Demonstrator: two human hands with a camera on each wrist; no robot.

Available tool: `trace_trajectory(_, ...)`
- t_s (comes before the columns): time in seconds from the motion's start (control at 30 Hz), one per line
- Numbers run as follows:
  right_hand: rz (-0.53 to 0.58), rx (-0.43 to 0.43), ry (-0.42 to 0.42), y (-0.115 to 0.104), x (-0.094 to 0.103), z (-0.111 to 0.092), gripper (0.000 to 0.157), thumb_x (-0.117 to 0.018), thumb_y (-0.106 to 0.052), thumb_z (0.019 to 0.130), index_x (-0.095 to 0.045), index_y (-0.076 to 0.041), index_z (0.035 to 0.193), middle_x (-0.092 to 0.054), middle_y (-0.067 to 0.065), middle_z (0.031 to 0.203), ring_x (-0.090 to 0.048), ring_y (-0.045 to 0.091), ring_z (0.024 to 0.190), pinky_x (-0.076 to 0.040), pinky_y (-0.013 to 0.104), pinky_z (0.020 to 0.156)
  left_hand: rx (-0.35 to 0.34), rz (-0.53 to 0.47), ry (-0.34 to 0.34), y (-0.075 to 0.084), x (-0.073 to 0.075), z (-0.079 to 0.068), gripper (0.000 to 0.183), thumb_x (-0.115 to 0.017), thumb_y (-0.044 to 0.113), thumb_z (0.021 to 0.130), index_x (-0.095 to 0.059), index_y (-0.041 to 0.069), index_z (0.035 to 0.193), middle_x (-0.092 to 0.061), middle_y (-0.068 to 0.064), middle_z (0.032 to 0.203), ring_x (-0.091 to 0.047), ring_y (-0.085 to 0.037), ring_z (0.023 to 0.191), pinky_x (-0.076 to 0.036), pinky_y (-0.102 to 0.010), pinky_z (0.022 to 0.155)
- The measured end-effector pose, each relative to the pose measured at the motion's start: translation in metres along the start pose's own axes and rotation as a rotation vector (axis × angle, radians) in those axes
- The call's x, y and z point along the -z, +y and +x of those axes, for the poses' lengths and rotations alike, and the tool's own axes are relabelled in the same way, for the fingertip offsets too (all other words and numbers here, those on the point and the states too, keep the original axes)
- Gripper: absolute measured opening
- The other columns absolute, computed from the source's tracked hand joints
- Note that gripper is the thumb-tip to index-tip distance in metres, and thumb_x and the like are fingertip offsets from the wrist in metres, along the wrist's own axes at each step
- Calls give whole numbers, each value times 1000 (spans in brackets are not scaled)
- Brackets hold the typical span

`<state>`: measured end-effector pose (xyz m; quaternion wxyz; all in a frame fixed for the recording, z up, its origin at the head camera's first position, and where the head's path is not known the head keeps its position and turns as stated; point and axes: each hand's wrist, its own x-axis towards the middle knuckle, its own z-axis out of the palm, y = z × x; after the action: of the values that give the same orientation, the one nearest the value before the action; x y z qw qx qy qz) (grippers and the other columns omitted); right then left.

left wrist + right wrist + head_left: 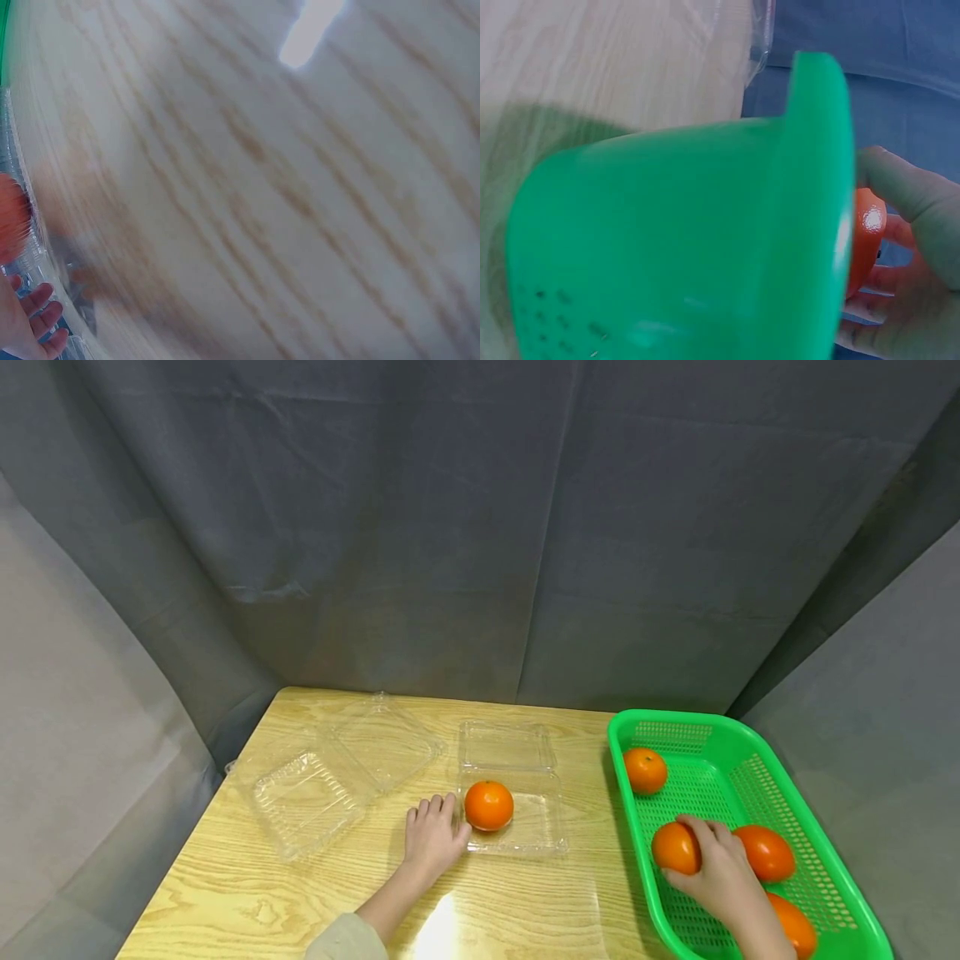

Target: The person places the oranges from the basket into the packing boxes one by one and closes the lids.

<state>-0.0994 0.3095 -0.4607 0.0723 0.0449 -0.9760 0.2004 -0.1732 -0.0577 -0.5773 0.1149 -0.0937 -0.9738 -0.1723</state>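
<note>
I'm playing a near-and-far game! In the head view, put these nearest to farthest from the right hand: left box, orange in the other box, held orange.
1. Held orange: in the right hand, inside the green basket.
2. Orange in the other box: middle of the table.
3. Left box: far left on the table.

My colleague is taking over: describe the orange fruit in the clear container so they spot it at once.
On the wooden table, the open clear container nearest the green basket holds an orange fruit. It sits left in the near half, the only fruit outside the basket.
</note>
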Motion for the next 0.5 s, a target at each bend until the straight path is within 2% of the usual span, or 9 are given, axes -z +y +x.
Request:
trace_trajectory(0.37,20,58,98,-19,4,17,64,-79,-16,60,-52,1,116,-48,28,107,-47,43,91,-40,53,66,7,1,-14,0,0,1,46,-48,39,83,-54,8,118,-58,-9,103,-52,-27,91,-39,-43,80)
trace_trajectory(0.5,35,64,102,-25,6,21,63,-79,-15,61,-51,0,116,-48,29,108,-46,44,91,-41,53,64,8,2,-17,0,0,1,47,-48,39,83,-54,8,118,-58,-9,103,-52,-27,92,-39,-43,81)
